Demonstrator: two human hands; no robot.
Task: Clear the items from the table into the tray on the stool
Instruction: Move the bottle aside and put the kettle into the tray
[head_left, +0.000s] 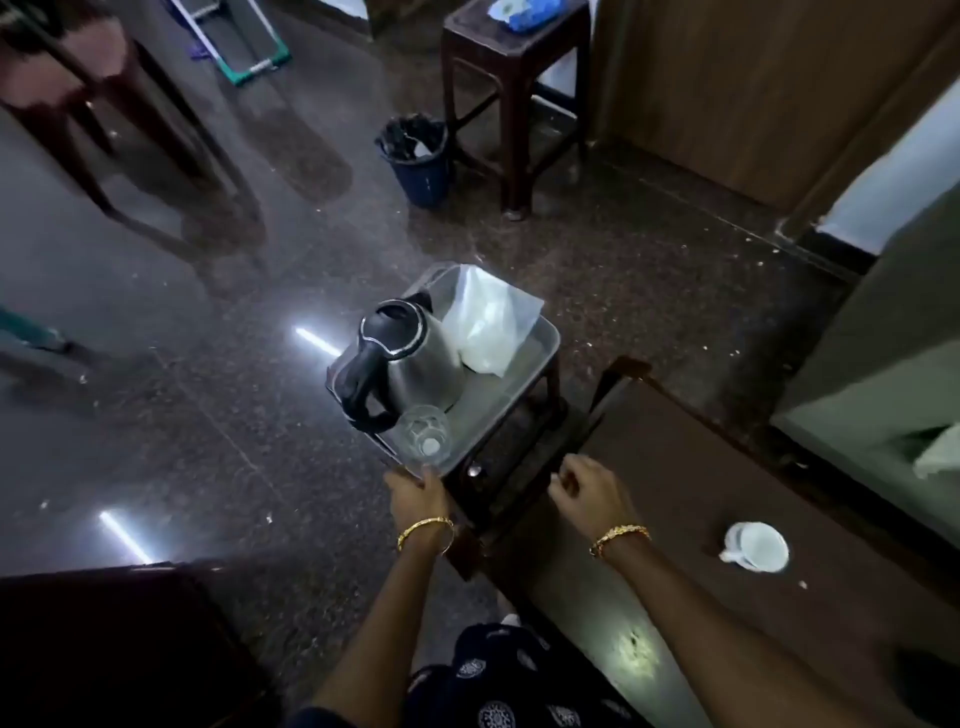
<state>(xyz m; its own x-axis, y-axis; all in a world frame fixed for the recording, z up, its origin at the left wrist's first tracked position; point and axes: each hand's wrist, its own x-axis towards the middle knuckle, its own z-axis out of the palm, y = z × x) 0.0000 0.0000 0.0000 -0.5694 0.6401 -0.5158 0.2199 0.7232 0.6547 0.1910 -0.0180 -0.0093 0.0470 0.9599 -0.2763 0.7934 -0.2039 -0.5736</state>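
A grey tray (524, 374) rests on a dark stool (524, 441) in the middle of the view. In it stand a steel kettle (415, 358) with a black handle, a clear plastic bag (491, 322) with white contents, and a clear glass (423, 434) at the near corner. My left hand (418, 493) grips the tray's near edge just below the glass. My right hand (589, 491) hovers with curled fingers over the brown table's (701, 467) left edge, holding nothing. A white cup (758, 545) lies on the table to the right of that hand.
A blue bin (418, 161) and a taller dark stool (514, 78) stand further back on the shiny dark floor. A wooden panel and wall rise at the right. Dark furniture fills the bottom left corner and the top left.
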